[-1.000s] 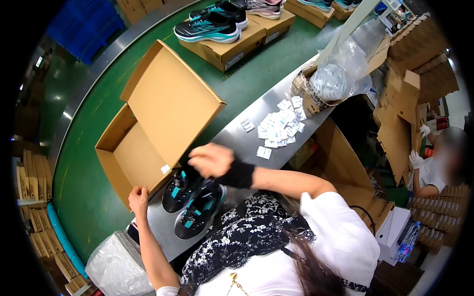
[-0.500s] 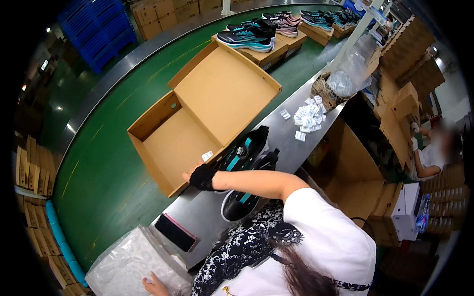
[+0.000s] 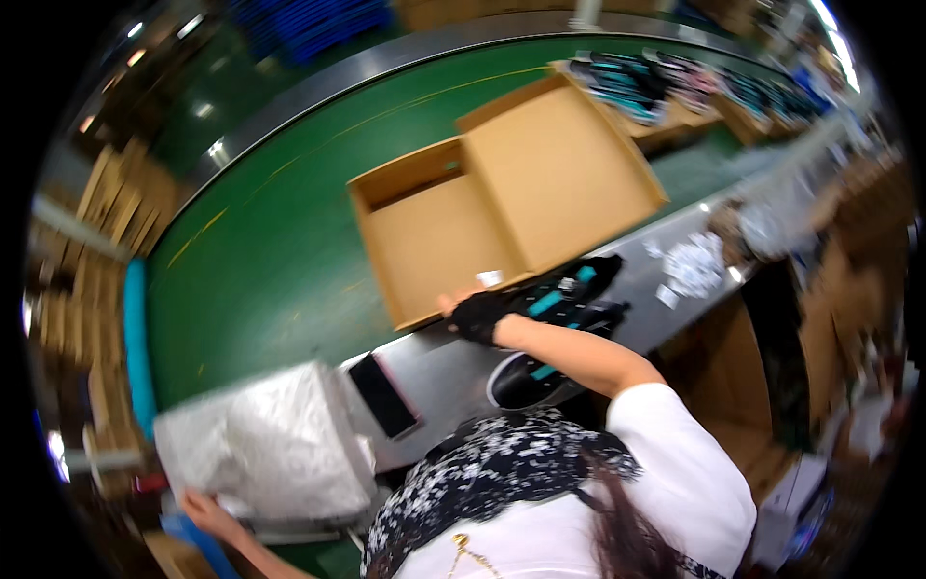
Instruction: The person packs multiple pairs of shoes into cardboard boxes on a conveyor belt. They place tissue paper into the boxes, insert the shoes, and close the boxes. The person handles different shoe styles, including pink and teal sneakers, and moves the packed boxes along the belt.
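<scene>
An open cardboard shoe box (image 3: 434, 227) lies with its lid (image 3: 579, 174) folded back to the right. A small white packet (image 3: 489, 278) is inside by its near wall. My right hand (image 3: 475, 314), in a black fingerless glove, has its fingers bent over the near rim. Beside that wrist, a pair of black and teal sneakers (image 3: 526, 381) rests on the metal table, partly hidden by my forearm. At the lower left, my left hand (image 3: 210, 513) touches the near left corner of a plastic-wrapped stack of white sheets (image 3: 270, 439); blur hides how its fingers are closed.
A dark phone (image 3: 384, 396) lies on the metal table (image 3: 449, 381) right of the stack. Small white packets (image 3: 693, 265) are heaped farther right, near a plastic bag (image 3: 772, 227). More sneakers (image 3: 622, 82) stand on boxes along the green belt (image 3: 270, 280).
The view has swung left, so everything appears shifted right. My left hand has moved from the top of the wrapped stack to its near left corner. My right hand stays at the box rim.
</scene>
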`<action>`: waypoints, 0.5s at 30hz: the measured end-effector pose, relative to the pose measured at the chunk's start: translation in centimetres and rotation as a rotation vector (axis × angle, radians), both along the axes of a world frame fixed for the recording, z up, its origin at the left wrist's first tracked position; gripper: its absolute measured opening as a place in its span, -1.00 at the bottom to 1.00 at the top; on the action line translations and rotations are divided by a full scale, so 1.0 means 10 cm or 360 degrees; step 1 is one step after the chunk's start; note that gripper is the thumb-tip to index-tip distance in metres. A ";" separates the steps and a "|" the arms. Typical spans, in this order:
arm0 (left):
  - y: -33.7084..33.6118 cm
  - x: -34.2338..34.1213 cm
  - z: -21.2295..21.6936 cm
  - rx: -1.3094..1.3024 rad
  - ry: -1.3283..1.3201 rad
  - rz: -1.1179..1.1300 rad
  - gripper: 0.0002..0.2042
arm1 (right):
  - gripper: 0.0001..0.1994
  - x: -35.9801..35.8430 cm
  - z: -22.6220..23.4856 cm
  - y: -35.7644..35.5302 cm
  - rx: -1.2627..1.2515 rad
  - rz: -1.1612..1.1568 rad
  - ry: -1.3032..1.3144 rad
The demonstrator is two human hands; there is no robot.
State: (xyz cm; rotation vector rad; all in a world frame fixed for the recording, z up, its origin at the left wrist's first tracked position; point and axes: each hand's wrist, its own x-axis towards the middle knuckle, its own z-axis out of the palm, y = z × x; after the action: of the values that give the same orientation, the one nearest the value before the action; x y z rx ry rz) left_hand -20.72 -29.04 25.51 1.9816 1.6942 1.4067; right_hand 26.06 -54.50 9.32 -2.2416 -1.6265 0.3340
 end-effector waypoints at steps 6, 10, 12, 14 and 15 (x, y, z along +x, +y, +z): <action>-0.75 2.01 0.41 -0.0220 -0.0464 -0.0872 -0.87 | -0.14 -0.21 0.63 0.12 0.0123 0.0381 0.0703; -1.17 3.35 0.12 -0.0342 -0.0654 -0.1782 -0.91 | -0.20 -0.18 1.40 0.08 0.0290 -0.0015 0.1593; -1.47 3.87 0.26 -0.0601 -0.0662 -0.1976 -0.81 | -0.63 0.06 1.24 0.20 0.1013 -0.0583 0.1718; -1.53 4.13 0.18 0.0026 -0.0069 -0.1809 -0.51 | -0.63 0.54 1.16 0.14 0.1285 -0.0957 0.1317; -1.53 4.19 0.12 0.0242 0.0260 -0.1849 -0.49 | -0.63 0.83 1.13 0.08 0.1681 -0.1189 0.1159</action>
State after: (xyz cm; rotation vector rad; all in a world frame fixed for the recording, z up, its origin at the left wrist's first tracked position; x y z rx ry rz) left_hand 21.21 -44.32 26.71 2.4821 0.2213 0.9110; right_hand 34.40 -53.67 20.66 -1.4370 -0.3344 0.0299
